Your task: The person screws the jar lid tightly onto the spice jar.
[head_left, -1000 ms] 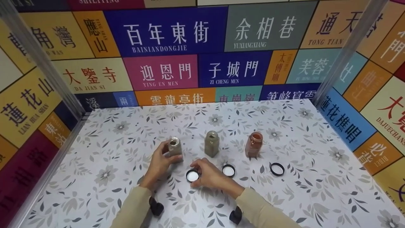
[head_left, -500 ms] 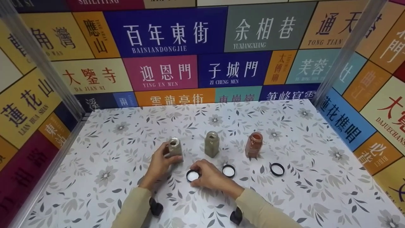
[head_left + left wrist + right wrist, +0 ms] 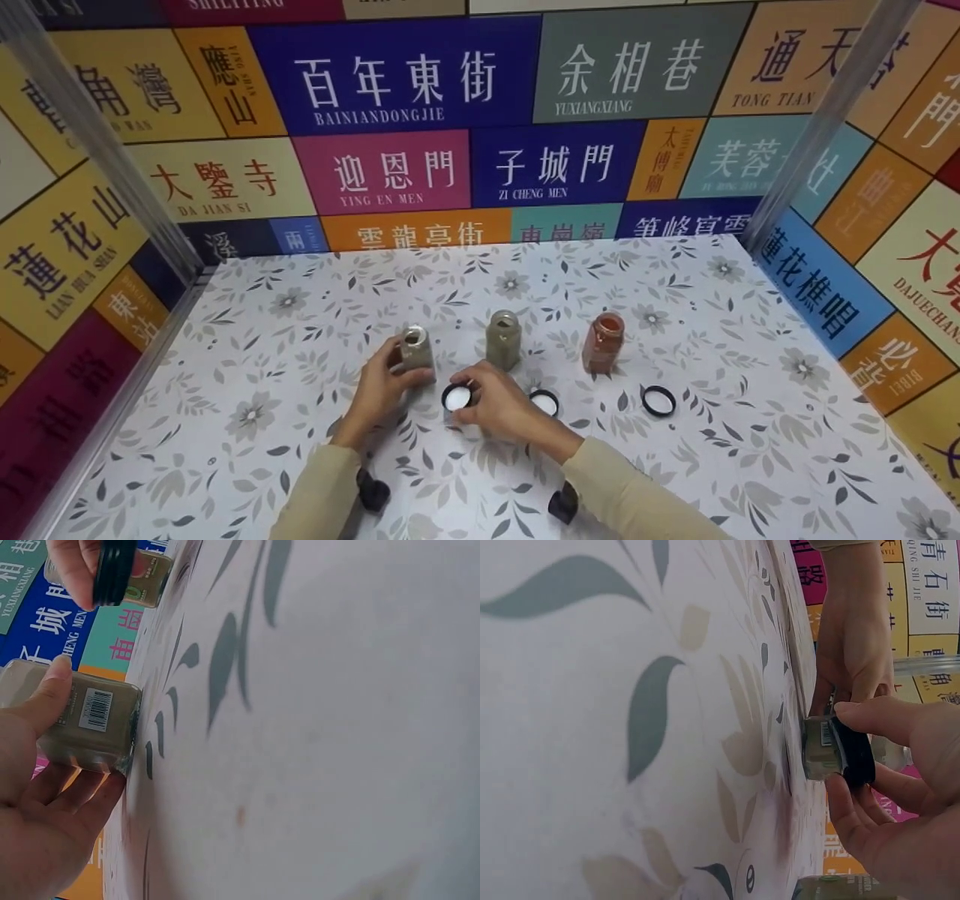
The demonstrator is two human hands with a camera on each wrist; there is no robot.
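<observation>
My left hand (image 3: 381,386) grips the leftmost open jar (image 3: 416,351), which holds a greyish-brown powder; its barcode label shows in the left wrist view, between thumb and fingers. A black lid with a white inside (image 3: 457,398) is pinched by its edge in my right hand (image 3: 499,403), a little to the right of and nearer than that jar. In the right wrist view the lid (image 3: 853,752) appears in front of the gripped jar (image 3: 819,748); they look apart in the head view.
An uncapped olive-brown jar (image 3: 503,341) stands in the middle and an uncapped reddish-orange one (image 3: 603,345) to its right. One lid (image 3: 544,403) lies partly behind my right hand, another (image 3: 658,401) farther right. Printed panels stand behind the floral-patterned table (image 3: 750,465).
My right hand has lifted slightly with the lid, away from me, and now overlaps the middle jar's base and a lying lid. The left hand has kept its hold on the jar.
</observation>
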